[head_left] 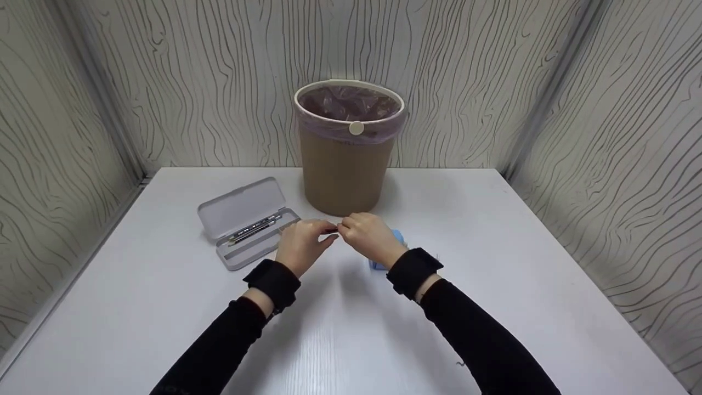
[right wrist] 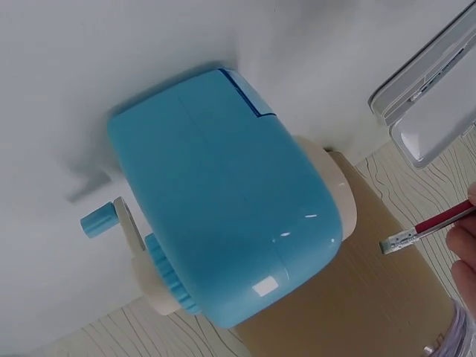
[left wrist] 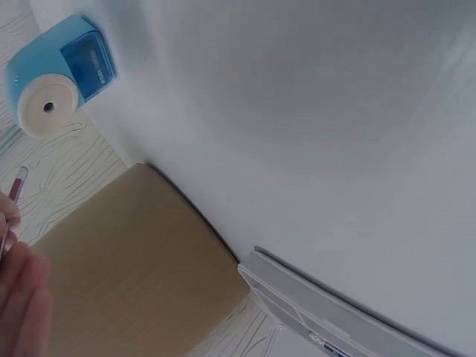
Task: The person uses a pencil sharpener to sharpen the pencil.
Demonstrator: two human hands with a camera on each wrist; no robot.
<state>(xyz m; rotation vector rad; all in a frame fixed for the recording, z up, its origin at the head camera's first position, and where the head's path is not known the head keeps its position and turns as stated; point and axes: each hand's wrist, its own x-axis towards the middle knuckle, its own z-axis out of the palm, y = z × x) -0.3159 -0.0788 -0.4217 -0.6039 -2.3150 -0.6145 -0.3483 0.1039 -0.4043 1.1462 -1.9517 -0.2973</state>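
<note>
In the head view, my left hand (head_left: 303,242) and right hand (head_left: 373,235) meet at the fingertips over the table, in front of the bin. Between them they pinch a red pencil (right wrist: 439,222), mostly hidden by the fingers. Its metal band and eraser end stick out in the right wrist view, and the left wrist view also shows the pencil (left wrist: 16,187). Beyond my right wrist, partly covered by it, stands a light blue crank pencil sharpener (right wrist: 223,193). Its round cream front with a dark hole faces the left wrist camera.
Left of my hands lies an open grey pencil case (head_left: 241,206) holding several pencils (head_left: 255,229). A brown bin (head_left: 346,170) with a purple liner bag (head_left: 378,131) stands at the back, before the wood-patterned wall. A small dark scrap (head_left: 460,363) lies near my right forearm.
</note>
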